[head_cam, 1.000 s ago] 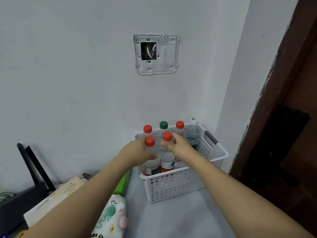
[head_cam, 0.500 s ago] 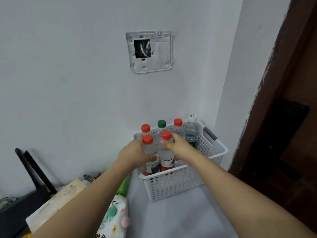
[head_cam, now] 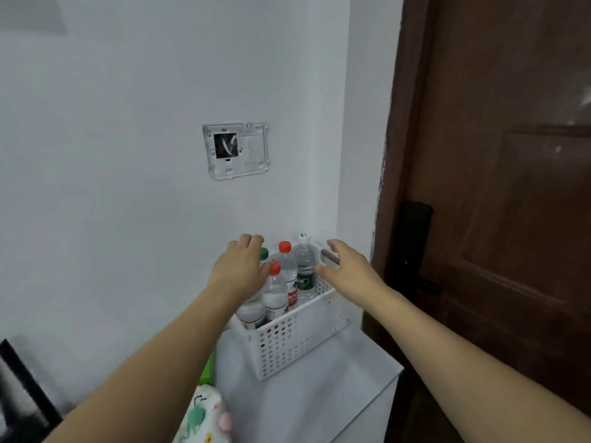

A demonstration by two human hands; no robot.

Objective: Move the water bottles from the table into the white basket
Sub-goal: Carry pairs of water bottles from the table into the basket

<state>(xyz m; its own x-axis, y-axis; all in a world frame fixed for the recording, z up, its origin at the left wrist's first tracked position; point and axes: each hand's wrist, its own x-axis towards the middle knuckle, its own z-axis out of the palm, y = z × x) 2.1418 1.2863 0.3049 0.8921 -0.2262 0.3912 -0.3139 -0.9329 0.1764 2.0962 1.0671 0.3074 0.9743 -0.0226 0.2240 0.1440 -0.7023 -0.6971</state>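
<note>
Basket [head_cam: 297,343] sat on the table [head_cam: 319,401], in the corner against the wall, door [head_cam: 499,187] to its right. Water bottles [head_cam: 275,292] stood upright inside the basket, packed close. Left hand [head_cam: 238,270] was over the basket's left side, in front of the left-hand bottles; right hand [head_cam: 350,266] was over its right rim. Wall plate [head_cam: 236,150] was above the basket, on the wall. Pouch [head_cam: 204,417] lay at the table's near left edge.
</note>
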